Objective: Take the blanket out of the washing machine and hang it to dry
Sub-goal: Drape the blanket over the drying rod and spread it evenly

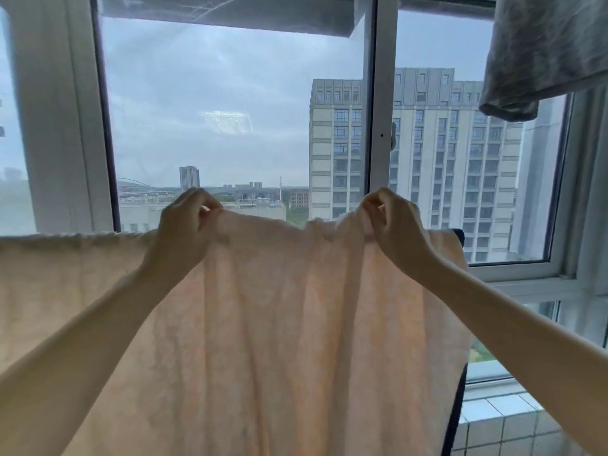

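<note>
1. I am pinching the top edge of the blanket [279, 307] with both hands; my left hand [187, 213] and my right hand [391, 218] are each curling fingers and thumb round a small bunch of cloth, held apart at about the same height.
2. The blanket is hanging in front of me, between me and the window [210, 126]; its edge is sagging slightly between my hands; to the left it is running level, seemingly lying over a rail I cannot see.
3. I am judging the task nearly done; the blanket is out of the machine, which is not in view; the raised stretch is waiting to be lowered and smoothed.
4. Farther out, a grey garment [539, 54] is hanging at the upper right; a tiled ledge [503, 419] is showing below the window.
</note>
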A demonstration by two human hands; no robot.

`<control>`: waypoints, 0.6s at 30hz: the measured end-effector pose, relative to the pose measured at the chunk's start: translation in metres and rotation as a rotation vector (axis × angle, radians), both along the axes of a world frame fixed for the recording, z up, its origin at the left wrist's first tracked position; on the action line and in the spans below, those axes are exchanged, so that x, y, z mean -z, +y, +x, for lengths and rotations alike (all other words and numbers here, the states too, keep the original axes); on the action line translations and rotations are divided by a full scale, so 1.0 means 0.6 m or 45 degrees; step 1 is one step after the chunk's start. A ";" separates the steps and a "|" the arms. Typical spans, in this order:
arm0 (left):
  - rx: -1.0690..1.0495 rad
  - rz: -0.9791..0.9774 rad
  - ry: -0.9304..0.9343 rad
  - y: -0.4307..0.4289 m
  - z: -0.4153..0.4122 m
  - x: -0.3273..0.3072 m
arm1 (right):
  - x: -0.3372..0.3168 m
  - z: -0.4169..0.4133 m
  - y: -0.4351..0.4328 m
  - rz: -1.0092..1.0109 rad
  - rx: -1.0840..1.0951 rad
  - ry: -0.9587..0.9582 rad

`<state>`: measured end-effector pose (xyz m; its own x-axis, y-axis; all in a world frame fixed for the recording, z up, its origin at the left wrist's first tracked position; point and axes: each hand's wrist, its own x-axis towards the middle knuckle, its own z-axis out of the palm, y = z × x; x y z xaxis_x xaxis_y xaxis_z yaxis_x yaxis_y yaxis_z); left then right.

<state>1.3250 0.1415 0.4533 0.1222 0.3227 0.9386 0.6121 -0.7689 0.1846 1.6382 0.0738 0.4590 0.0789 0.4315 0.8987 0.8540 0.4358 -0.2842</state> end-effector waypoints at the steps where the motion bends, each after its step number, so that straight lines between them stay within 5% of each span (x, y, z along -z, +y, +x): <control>1: -0.055 -0.021 -0.064 0.003 -0.023 0.003 | 0.001 0.007 -0.001 -0.023 0.034 0.011; 6: -0.061 -0.249 0.136 -0.001 -0.096 0.017 | 0.006 0.013 -0.009 -0.371 0.185 -0.188; 18: -0.123 -0.316 0.175 -0.024 -0.154 0.005 | -0.010 -0.211 -0.005 -0.296 -0.197 -0.475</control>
